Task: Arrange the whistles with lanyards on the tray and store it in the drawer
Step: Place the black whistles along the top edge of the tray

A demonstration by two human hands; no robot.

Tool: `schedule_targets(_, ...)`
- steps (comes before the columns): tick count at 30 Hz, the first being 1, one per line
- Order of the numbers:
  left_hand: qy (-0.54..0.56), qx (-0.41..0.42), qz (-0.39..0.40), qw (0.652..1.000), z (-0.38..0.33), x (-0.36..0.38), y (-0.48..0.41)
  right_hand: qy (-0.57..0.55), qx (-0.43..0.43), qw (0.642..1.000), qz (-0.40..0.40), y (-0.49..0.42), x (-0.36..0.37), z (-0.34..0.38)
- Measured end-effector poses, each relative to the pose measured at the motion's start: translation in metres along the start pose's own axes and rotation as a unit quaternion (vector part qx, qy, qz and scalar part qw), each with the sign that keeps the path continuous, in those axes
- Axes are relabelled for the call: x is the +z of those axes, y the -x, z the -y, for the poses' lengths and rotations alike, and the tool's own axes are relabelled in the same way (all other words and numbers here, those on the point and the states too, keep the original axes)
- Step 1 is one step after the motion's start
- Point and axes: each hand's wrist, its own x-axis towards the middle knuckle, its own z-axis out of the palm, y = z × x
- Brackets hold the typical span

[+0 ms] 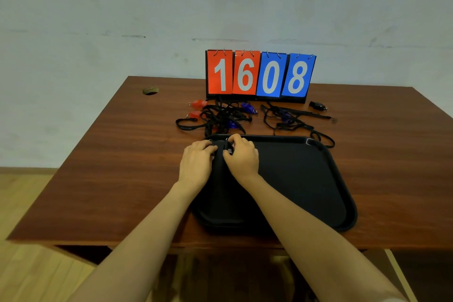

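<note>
At the far left corner of the black tray [306,186] I have both hands down on one small dark item — I judge it a black whistle [228,148], though it barely stands out against the tray. My right hand [241,155] curls over it, fingertips pinching it. My left hand [196,158] sits just beside, fingers bent and pressed together at the tray's rim; I cannot tell whether they hold a lanyard.

The other whistles are not yet on the tray. Just beyond its far edge lies a tangle of black lanyards [220,117] with two red whistles [197,103] on its left and a purple one [247,106] on its right. A second, looser tangle [289,120] lies to the right, and a lone black whistle [317,105] sits near the scoreboard [259,73] reading 1608.

All of this rests on a brown desk [110,154]. No drawer shows.

I judge this an early step — placing the first whistle. Next calls for teasing one lanyard free of the tangle without dragging the rest.
</note>
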Motion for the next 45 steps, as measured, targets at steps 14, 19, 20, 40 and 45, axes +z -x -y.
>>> schedule_targets(14, -0.032, 0.009, 0.004, 0.999, 0.003, -0.007, -0.001, 0.069, -0.002, 0.998, -0.006, -0.01, 0.012, 0.01)
schedule_targets(19, -0.03, 0.002, 0.017, 0.999, 0.002, -0.009, -0.003, 0.082, -0.018, 0.996, 0.005, -0.006, 0.01, 0.005)
schedule_targets(20, -0.028, 0.001, 0.02, 0.999, 0.002, -0.009, -0.003, 0.086, -0.021, 0.996, 0.011, -0.005, 0.008, 0.005)
schedule_targets(40, -0.054, 0.064, 0.051, 0.995, -0.111, -0.008, -0.047, 0.134, -0.042, 0.99, -0.019, -0.012, -0.096, -0.077)
schedule_targets(45, -0.068, 0.06, 0.082, 0.992, -0.143, 0.016, -0.106, 0.148, 0.019, 0.989, -0.024, -0.059, -0.13, -0.133)
